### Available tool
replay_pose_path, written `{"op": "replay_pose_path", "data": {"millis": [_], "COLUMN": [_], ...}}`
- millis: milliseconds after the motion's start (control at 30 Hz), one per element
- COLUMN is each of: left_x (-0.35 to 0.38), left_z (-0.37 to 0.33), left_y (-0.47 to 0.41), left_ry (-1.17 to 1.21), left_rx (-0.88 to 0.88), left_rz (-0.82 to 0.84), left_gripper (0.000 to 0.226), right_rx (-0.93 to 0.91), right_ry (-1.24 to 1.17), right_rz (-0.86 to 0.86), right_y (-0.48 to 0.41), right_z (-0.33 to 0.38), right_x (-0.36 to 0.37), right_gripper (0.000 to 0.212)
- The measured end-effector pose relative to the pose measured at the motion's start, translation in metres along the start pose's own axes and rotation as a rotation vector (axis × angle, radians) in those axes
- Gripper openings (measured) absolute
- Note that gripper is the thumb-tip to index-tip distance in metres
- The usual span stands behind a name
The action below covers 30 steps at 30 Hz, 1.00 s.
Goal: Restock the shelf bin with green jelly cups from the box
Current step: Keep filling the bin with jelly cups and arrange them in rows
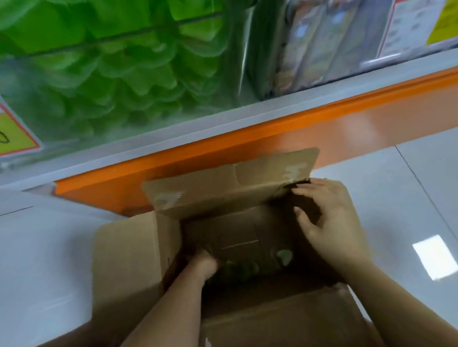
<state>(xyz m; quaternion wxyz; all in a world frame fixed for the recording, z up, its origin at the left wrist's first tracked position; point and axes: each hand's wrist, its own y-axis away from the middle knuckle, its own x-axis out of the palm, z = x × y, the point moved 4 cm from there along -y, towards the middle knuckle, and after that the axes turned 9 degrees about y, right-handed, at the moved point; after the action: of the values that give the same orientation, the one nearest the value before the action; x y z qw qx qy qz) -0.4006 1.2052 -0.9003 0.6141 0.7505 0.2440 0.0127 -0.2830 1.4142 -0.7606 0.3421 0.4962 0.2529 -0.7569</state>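
Head view, left hand (206,264) deep in box (126,250), grip hidden, right hand (327,223) loose-fingered on rim

Motion blur softens the whole view: the green jelly cups (138,74) in the shelf bin (235,59) merge into one mass cut off by the top and left edges, and the print on the yellow label (6,134) and the neighbouring packets (318,46) cannot be read. Inside the box (126,260), whose near flap runs off the bottom edge, the fingers of the left grip (205,263) are lost in shadow among a few dim cups, so any hold is unclear. The fingertips of the right grip (330,223) smear into the box's dark far-right corner.
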Motion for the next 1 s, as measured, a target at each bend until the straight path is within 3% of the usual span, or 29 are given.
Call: {"op": "replay_pose_path", "data": {"millis": [67, 167, 300, 367, 433, 567, 667, 867, 1000], "left_x": [0.005, 0.008, 0.017, 0.03, 0.04, 0.049, 0.058, 0.054, 0.031], "left_z": [0.003, 0.008, 0.003, -0.008, -0.016, -0.02, -0.026, -0.032, -0.042], "left_y": [-0.001, -0.01, -0.005, 0.0, 0.009, 0.012, 0.006, -0.007, 0.014], "left_ry": [0.03, 0.108, 0.198, 0.573, 0.785, 0.638, 0.694, 0.6, 0.292], "left_rx": [-0.013, -0.004, -0.003, -0.068, -0.146, -0.054, -0.012, 0.122, 0.353], "left_rz": [0.035, 0.063, 0.062, 0.085, 0.117, 0.166, 0.244, 0.177, 0.068], "left_gripper": [0.062, 0.093, 0.081, 0.083, 0.081, 0.075, 0.063, 0.05, 0.02], "right_rx": [-0.015, -0.003, -0.015, -0.023, -0.031, -0.03, -0.027, -0.035, -0.057], "right_ry": [0.007, -0.031, -0.036, -0.035, -0.038, -0.039, -0.017, -0.042, -0.032], "right_rz": [0.012, 0.008, -0.024, -0.024, -0.03, -0.025, -0.02, -0.037, -0.04], "right_y": [0.0, -0.001, 0.001, 0.002, 0.003, 0.003, 0.003, 0.002, 0.001], "right_z": [-0.004, -0.006, -0.002, 0.0, 0.0, -0.004, -0.008, -0.011, -0.009], "right_x": [0.005, 0.008, 0.008, 0.008, 0.008, 0.013, 0.017, 0.021, 0.019], "right_gripper": [0.034, 0.033, 0.03, 0.031, 0.028, 0.03, 0.03, 0.032, 0.028]}}
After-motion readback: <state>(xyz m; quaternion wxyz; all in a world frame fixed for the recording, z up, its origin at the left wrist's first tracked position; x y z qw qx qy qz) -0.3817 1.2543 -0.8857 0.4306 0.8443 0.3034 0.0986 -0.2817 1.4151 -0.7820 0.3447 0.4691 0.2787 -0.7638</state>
